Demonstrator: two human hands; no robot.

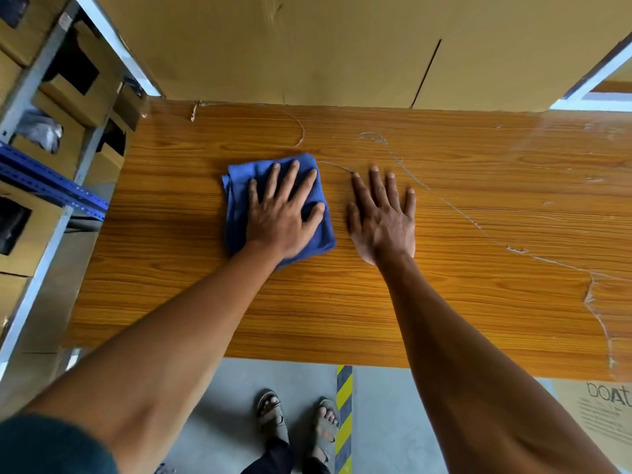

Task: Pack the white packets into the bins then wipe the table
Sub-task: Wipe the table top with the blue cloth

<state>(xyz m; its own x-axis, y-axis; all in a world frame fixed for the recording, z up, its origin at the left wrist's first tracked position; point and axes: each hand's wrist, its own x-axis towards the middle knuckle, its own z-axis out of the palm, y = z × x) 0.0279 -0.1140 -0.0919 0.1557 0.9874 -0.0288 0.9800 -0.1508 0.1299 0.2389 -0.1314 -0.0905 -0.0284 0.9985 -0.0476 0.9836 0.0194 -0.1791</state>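
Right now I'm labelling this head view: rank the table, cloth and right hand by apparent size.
1. Table, by far the largest.
2. Cloth, partly under the left hand.
3. Right hand, slightly smaller than the cloth; close, so unsure.

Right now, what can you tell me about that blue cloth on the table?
The blue cloth is a soft woven-looking rag, folded into a rough square with layered edges showing on its left side. It lies flat on the wood-grain table, left of centre. The left hand presses down on it, palm flat and fingers spread, covering much of its right half. The right hand rests on the bare tabletop beside it, not touching it.
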